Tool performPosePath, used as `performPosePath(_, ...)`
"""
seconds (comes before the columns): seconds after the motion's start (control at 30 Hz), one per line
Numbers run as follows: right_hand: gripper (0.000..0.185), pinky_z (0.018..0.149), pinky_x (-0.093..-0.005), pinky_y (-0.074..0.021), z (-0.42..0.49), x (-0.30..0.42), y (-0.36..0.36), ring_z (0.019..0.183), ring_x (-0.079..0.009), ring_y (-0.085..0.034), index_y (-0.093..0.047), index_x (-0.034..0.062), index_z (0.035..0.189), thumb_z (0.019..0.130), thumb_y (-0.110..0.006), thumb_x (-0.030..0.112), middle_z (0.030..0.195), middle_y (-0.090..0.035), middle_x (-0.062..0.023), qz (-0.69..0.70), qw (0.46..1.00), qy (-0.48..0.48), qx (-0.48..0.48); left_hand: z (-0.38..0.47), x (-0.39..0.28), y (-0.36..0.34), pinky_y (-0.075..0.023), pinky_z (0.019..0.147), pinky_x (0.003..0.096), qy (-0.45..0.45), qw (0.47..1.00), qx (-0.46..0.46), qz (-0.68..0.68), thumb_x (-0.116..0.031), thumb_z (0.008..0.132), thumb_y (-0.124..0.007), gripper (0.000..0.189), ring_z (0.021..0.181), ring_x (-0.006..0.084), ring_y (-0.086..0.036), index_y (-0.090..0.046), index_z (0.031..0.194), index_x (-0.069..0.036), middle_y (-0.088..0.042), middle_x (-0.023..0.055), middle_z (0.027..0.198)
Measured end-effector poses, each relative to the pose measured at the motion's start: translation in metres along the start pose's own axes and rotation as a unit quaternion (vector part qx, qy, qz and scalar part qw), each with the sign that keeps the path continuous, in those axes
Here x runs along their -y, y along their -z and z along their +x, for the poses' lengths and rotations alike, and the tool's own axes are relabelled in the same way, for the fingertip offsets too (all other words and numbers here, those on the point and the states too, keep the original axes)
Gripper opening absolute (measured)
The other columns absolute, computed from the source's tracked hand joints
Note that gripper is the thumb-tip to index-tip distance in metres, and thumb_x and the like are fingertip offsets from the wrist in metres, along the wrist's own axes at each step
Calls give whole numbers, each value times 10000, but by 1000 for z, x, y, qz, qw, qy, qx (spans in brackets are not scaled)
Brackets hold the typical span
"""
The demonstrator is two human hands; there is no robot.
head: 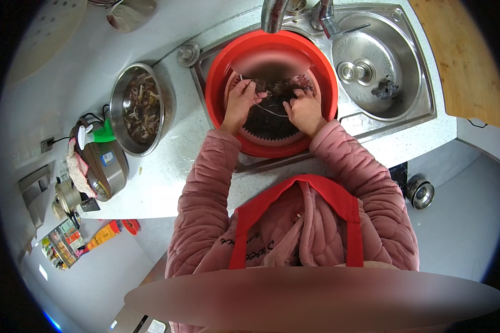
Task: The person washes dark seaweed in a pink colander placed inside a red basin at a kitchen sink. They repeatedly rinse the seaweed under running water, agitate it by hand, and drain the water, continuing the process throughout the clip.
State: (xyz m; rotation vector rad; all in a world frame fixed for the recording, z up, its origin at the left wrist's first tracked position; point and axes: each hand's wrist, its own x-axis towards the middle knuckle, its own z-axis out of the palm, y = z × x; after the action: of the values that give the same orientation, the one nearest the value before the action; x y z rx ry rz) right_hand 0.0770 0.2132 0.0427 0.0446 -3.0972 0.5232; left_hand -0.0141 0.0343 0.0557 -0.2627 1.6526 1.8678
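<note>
A pink toothed-rim basket (263, 139) sits inside a red plastic basin (216, 89), with dark liquid or dark material in it. My left hand (242, 102) is over the basket's left side, thumb and fingers pinched on a thin pale strand (271, 111). That strand curves across to my right hand (305, 111), whose fingers are bent around its other end at the dark surface. A short pale end also shows above my left fingers. Part of the basket's far side is hidden by a blurred patch.
A steel bowl (166, 108) of brown and pale strips stands left on the counter (162, 179). Behind it is a brown appliance (112, 160). The faucet (273, 16) overhangs the basin. The right sink bowl (400, 54) holds dark scraps (385, 88); a wooden board (462, 62) lies right.
</note>
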Motion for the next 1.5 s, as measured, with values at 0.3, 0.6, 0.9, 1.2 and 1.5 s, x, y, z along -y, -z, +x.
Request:
performPosePath(0.3, 156, 694, -400, -430, -9, 33, 16, 774, -261, -585, -632, 58, 810, 692, -571, 140, 793, -590, -98, 26, 994, 95, -54, -24, -4, 2, -485, 663, 222, -24, 1000, -3, -16, -183, 954, -500, 215, 802, 157, -648, -528, 1098, -26, -592, 33, 962)
performPosePath(0.6, 191, 660, -383, -452, -7, 33, 18, 762, -287, -596, -616, 37, 863, 697, -563, 116, 784, -612, -132, -8, 998, 67, -8, -43, -11, 5, -467, 681, 215, -57, 998, -12, 22, -210, 964, -491, 183, 811, 126, -634, -550, 1049, -59, -605, 6, 924)
performPosePath(0.9, 101, 626, -460, -506, 6, -2, 0, 663, -383, -621, -624, 45, 782, 776, -555, 119, 722, -626, -211, 167, 971, -90, -145, -57, -1, 2, -457, 659, 205, -65, 998, -4, 22, -197, 960, -498, 199, 780, 112, -624, -562, 1068, -44, -595, -2, 917)
performPosePath(1.2, 119, 524, -397, -531, 66, -38, -31, 604, -295, -660, -644, 29, 790, 751, -555, 99, 699, -655, -141, -105, 989, -39, -98, -73, 9, -14, -455, 658, 206, -42, 998, 10, 42, -204, 958, -501, 194, 774, 105, -620, -549, 1081, -62, -597, -5, 919)
performPosePath(1.5, 138, 575, -399, -537, 88, -44, -36, 656, -294, -667, -641, 27, 819, 772, -547, 117, 746, -662, -146, -76, 993, -54, -77, -74, 11, -19, -447, 672, 224, -25, 997, 23, 62, -206, 947, -519, 198, 794, 116, -622, -550, 1078, -61, -579, -17, 895)
